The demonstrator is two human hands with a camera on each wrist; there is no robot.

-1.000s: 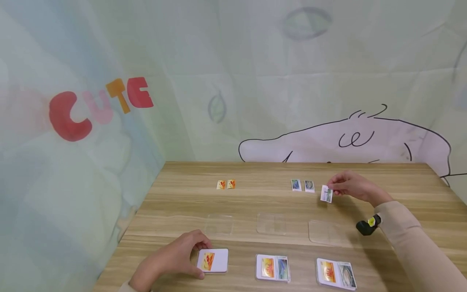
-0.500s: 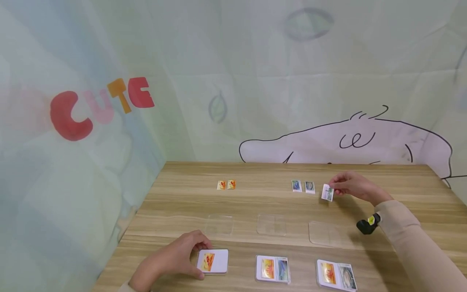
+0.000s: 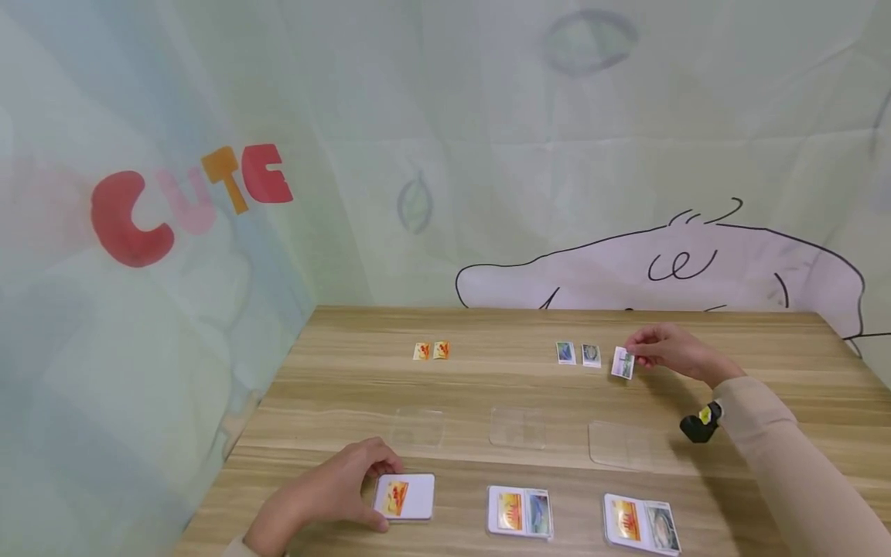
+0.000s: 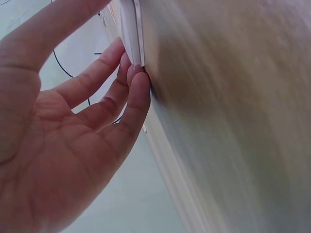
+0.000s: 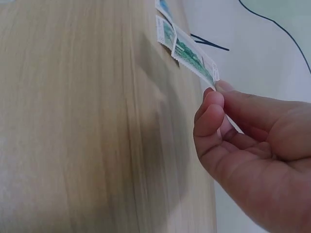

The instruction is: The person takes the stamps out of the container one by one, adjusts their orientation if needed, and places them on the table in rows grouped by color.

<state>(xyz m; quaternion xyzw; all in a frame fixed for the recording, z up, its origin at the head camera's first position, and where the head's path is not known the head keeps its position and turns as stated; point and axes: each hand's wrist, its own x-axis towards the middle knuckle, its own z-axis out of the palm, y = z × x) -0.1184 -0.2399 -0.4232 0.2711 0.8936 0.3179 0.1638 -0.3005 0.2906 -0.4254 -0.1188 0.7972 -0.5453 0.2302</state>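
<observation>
At the far right of the table in the head view, my right hand pinches a postage stamp by its corner between thumb and fingers. In the right wrist view the stamp shows a green landscape and perforated edges, raised off the wood. Two more stamps, a blue one and a greyish one, lie to its left. Near the front left, my left hand grips the left side of a stack of white cards, thumb at the near corner. An orange stamp lies on the stack.
Two orange stamps lie at the back left. Clear plastic sleeves form a middle row. In front lie a middle card stack and a right card stack, each bearing an orange stamp and another one. A fabric backdrop hangs behind.
The stamp in my right hand has risen very slightly in the head view, its tilt a little altered. My left hand stays at the card stack.
</observation>
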